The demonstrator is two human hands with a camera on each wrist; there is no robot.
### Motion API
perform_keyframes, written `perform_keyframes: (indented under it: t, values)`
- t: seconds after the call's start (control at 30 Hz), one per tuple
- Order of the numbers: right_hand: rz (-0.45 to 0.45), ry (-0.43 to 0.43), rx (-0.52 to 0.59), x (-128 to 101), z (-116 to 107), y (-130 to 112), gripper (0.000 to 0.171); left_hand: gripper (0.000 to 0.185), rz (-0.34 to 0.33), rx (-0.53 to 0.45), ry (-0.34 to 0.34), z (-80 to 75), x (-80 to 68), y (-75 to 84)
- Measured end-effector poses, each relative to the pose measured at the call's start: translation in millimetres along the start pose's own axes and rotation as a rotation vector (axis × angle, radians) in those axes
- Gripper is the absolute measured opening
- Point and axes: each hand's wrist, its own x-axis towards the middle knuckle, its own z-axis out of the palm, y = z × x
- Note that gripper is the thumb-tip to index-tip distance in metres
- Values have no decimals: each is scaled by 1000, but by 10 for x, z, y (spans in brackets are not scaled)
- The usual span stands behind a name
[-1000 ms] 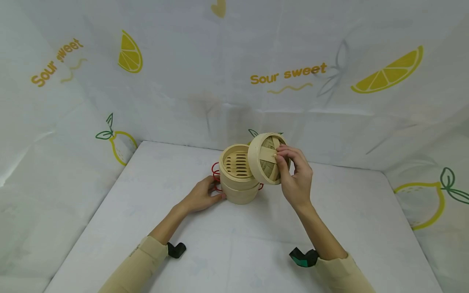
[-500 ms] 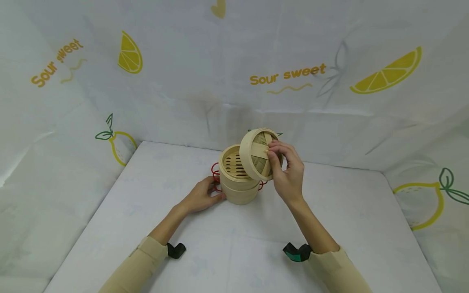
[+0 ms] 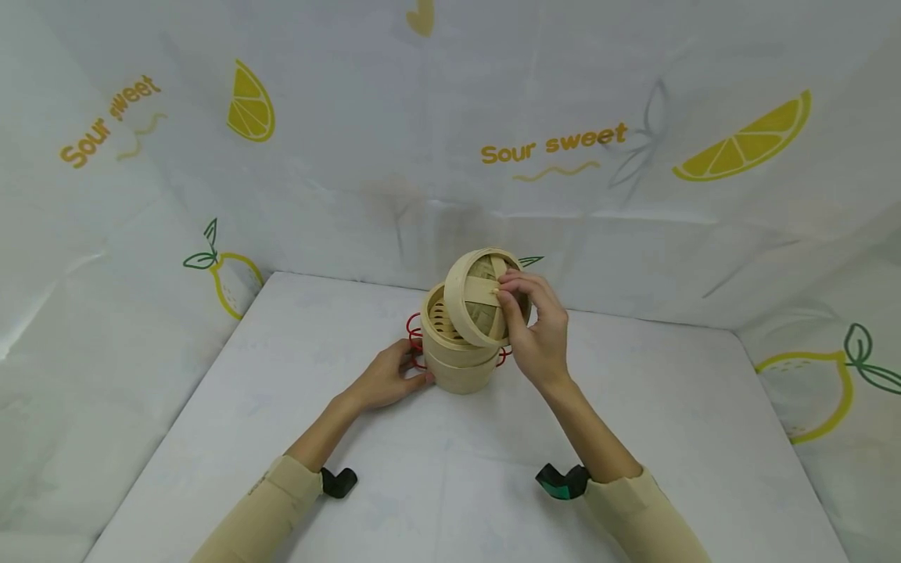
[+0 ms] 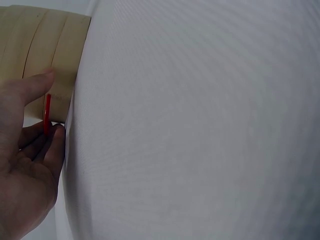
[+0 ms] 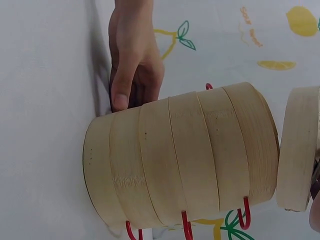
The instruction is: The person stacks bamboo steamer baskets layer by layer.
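A stacked bamboo steamer (image 3: 461, 375) stands on the white table, its slatted rack (image 3: 440, 322) partly showing inside the top tier. My left hand (image 3: 383, 377) holds the stack low on its left side. In the left wrist view the thumb presses the bamboo wall, with the fingers around a red handle (image 4: 47, 115). With thumb and fingertips my right hand (image 3: 542, 336) pinches the middle of the bamboo lid (image 3: 482, 314). The lid tilts over the right part of the steamer's top. In the right wrist view the lid's rim (image 5: 297, 150) is right at the top tier.
More red handles (image 3: 504, 357) stick out on the steamer's right. Behind the table (image 3: 338, 313) hangs a white sheet (image 3: 366, 156) printed with lemons and lettering. A black wrist mount (image 3: 563, 481) is on my right forearm, another black mount (image 3: 339, 482) on the left.
My right hand has moved left with the lid, which now covers more of the steamer's opening. The left hand and the steamer have stayed in place.
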Motion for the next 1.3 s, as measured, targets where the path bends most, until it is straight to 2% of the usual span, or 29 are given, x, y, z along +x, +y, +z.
perform_keyframes:
  t: [0.67, 0.97, 1.3]
  values:
    - [-25, -44, 0, 50, 86, 8, 7, 65, 8, -16, 1, 6, 5, -35]
    - [-45, -90, -15, 71, 142, -1, 7, 64, 18, -14, 7, 2, -7, -17]
    - [-20, -135, -40, 90, 171, -4, 9, 64, 19, -9, 17, -2, -15, 10]
